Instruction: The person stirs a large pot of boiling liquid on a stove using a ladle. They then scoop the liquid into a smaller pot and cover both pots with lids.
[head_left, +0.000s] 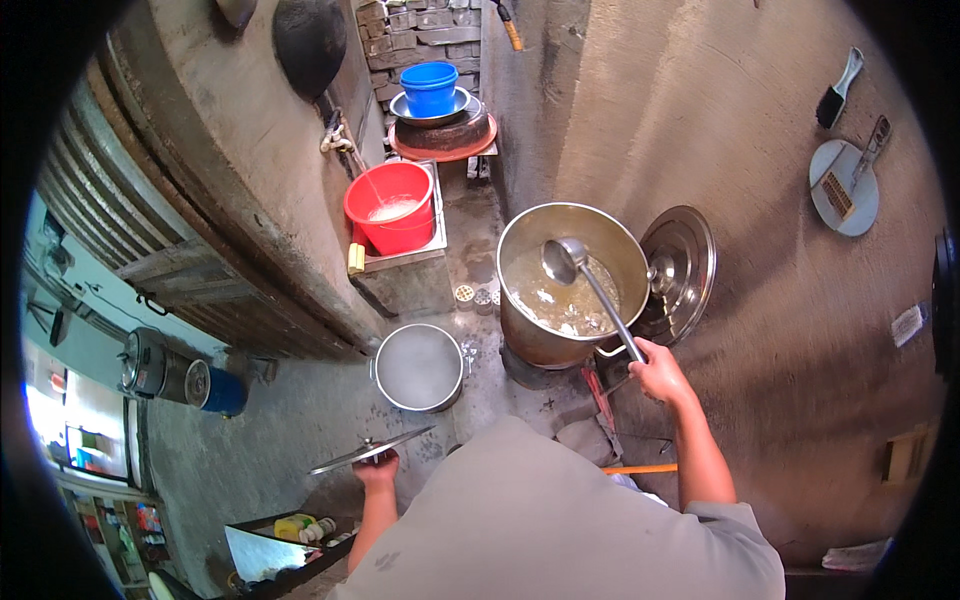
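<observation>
My right hand (661, 373) grips the handle of a metal ladle (564, 262), whose bowl is over the liquid inside a large, tall metal stockpot (517, 319). Pale bits and bubbles show in the liquid. The pot's metal lid (686, 262) leans between it and the wall. My left hand (377, 466) holds a flat pot lid (373, 450) tilted, low on the left. Beyond that lid, a smaller two-handled pot (459, 390) stands uncovered on the floor, its inside grey and hazy with steam.
Water runs from a tap (336, 139) into a red bucket (401, 238) on a ledge. Perforated coal briquettes (465, 294) stand near the stockpot. Blue buckets (429, 90) sit on stacked basins at the back. Fire tongs with red handles (598, 394) lie behind my right forearm's side.
</observation>
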